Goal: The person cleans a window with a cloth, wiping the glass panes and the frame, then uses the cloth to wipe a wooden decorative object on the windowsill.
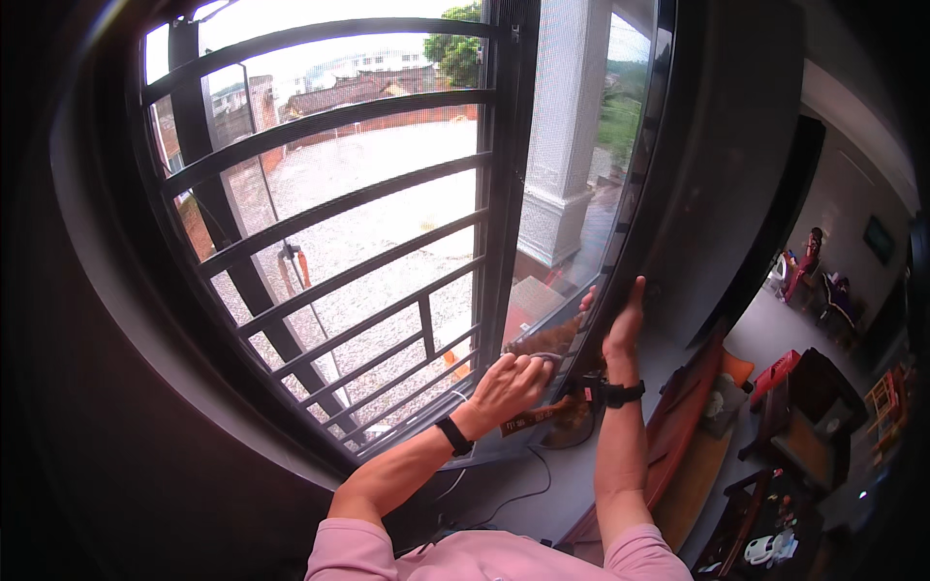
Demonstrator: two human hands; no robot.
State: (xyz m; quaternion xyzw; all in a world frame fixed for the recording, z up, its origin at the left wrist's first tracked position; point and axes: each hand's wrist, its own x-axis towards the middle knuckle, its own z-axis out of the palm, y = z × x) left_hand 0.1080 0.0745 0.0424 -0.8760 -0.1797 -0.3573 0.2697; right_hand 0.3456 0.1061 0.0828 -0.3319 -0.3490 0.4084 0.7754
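Observation:
My left hand (512, 385) presses a small grey cloth-like pad (548, 357) against the lower part of a glass window pane (559, 290). Its fingers are curled over the pad and hide most of it. My right hand (625, 330) is at the dark sash frame (617, 279) along the pane's right side, thumb pointing up. Fingertips show through the glass on the frame's far side, so the hand appears wrapped around the edge. Both wrists wear black bands. Left of the pane, dark metal bars (349, 185) cross the window opening behind a fine mesh.
Below the pane lie a brown wooden piece bearing writing (538, 421) and a dark cable (534, 486). A long wooden bench (672, 443) with cushions stands close to my right arm. Farther right are a dark wooden chair (806, 443) and a low table with small items (774, 534).

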